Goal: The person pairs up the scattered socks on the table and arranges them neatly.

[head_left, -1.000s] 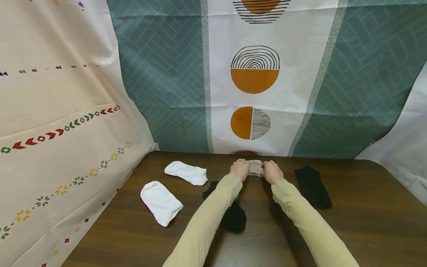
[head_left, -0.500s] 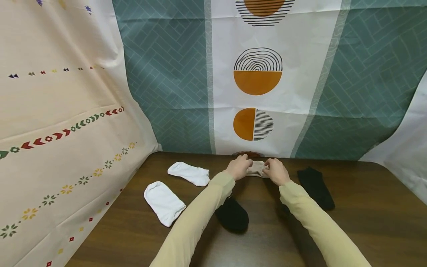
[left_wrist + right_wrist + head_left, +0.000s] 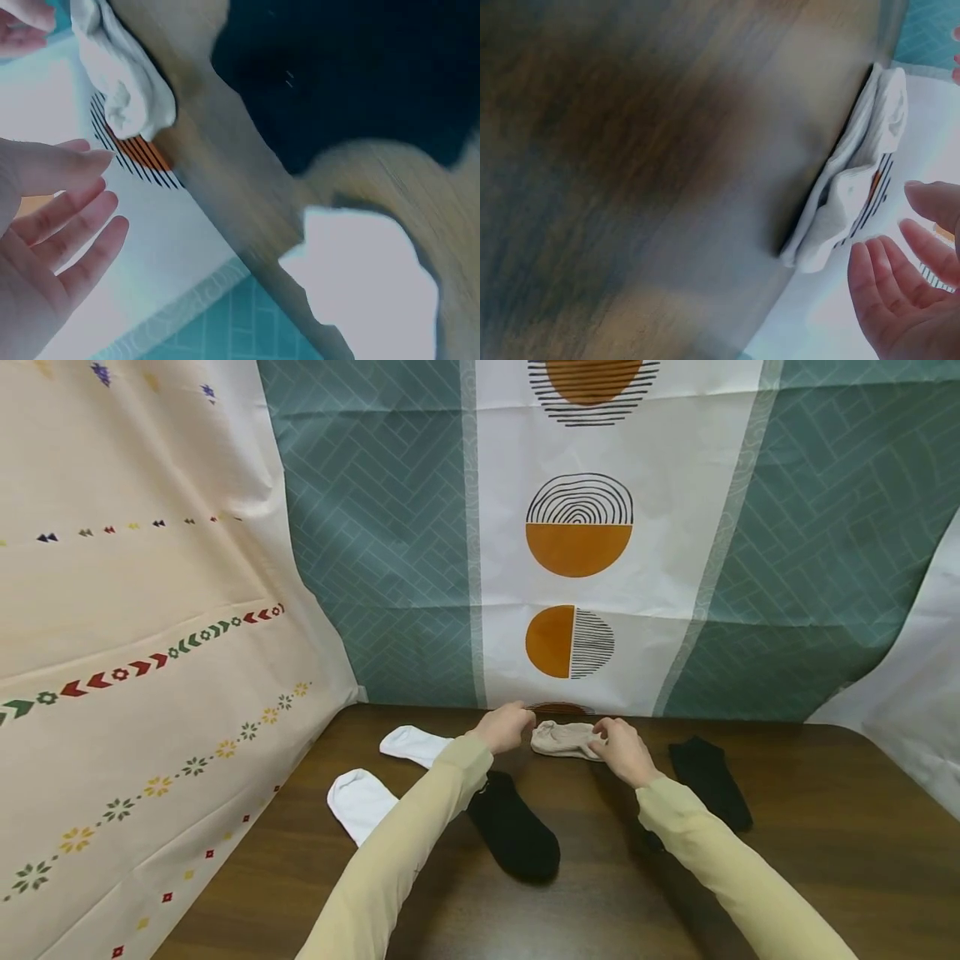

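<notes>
A beige sock lies crumpled at the table's back edge, between the two hands. My left hand is off to its left, apart from it. In the left wrist view, that hand's fingers are loosely bent with nothing between them, and the sock lies beyond. My right hand hovers by the sock's right end. The right wrist view has its thumb and fingers spread apart, holding nothing, beside the sock.
On the left lie two white socks, one farther back and one nearer, partly behind the left sleeve. A black sock is in the middle, another black sock to the right. Patterned cloth hangs behind the wooden table.
Both hands have let go of the beige sock. My left hand has moved away to the left, uncovering the sock's left end and more of the middle black sock; the right hand stays close.
</notes>
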Available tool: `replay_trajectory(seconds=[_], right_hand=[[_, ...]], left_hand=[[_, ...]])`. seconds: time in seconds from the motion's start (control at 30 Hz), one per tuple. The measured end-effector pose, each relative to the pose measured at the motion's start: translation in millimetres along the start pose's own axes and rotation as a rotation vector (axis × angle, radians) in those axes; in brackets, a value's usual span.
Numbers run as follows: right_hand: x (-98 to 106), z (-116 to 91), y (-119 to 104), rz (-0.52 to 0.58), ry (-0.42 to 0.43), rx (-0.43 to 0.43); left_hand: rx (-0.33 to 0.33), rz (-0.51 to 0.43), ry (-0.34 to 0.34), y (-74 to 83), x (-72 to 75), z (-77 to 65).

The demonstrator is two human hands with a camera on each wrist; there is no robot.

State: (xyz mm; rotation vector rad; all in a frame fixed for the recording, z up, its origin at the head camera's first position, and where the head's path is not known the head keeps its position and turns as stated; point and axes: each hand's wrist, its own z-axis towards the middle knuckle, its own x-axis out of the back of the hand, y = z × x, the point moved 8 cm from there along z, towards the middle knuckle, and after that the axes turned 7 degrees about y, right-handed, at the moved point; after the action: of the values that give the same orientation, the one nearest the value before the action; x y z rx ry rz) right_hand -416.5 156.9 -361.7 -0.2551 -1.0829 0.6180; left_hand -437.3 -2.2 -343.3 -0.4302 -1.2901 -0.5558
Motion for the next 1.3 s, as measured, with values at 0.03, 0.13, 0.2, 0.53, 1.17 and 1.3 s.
replay_trajectory(seconds=[0.03, 0.13, 0.2, 0.53, 1.17, 1.3], right_hand=[[0.5, -0.6, -1.1, 0.000, 0.000, 0.006], [1.5, -3.0, -4.8, 0.003, -0.002, 0.025], [1.9, -4.8, -7.0, 0.005, -0.004, 0.036], [4.2, -14.9, -14.8, 0.031, -0.024, 0.077], [-13.7, -31.5, -36.6, 0.080, -0.171, 0.247], [-21.1, -35.8, -46.0, 0.077, -0.226, 0.326]], left_hand=[[0.003, -0.003, -0.004, -2.7, 0.4, -2.3], [0.013, -0.008, -0.013, -9.7, 1.5, -9.4], [0.026, -0.012, -0.020, -13.7, 2.5, -14.5], [0.037, -0.004, -0.039, -25.3, 0.4, -34.0], [-0.172, 0.007, 0.015, 1.9, -7.4, -94.7], [-0.242, 0.015, 0.040, 8.2, -6.9, -105.7]])
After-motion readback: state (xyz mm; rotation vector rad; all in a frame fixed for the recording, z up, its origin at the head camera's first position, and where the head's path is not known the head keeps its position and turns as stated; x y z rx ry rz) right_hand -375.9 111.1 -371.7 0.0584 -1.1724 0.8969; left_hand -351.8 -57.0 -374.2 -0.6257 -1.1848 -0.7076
